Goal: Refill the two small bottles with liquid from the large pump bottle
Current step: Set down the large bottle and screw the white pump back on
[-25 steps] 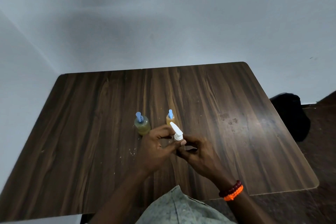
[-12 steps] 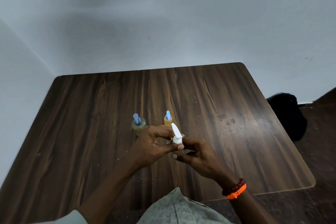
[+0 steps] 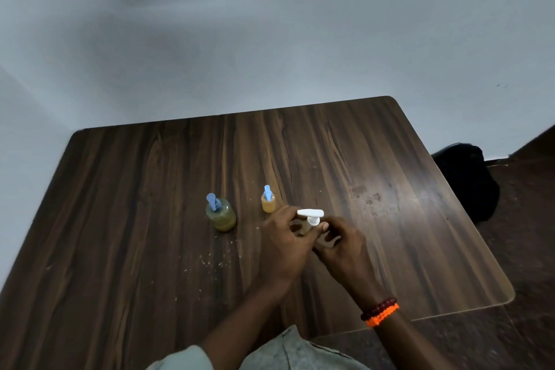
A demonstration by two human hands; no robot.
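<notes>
Both hands hold a small bottle with a white pump head [image 3: 310,213] just above the dark wooden table [image 3: 135,219]; its body is mostly hidden by my fingers. My left hand [image 3: 285,245] wraps it from the left, thumb by the pump collar. My right hand [image 3: 341,242] grips it from the right. The white spout lies sideways, pointing left. A wider bottle of yellow-green liquid with a blue pump [image 3: 220,213] stands to the left. A small orange bottle with a blue pump [image 3: 268,201] stands just behind my left hand.
A black bag [image 3: 468,180] lies on the floor past the table's right edge. Pale crumbs [image 3: 216,261] are scattered on the wood in front of the wider bottle. A grey wall runs along the table's far edge.
The white pump head has turned from pointing up and left to lying sideways. Both hands stay on the bottle, shifted slightly right on the table.
</notes>
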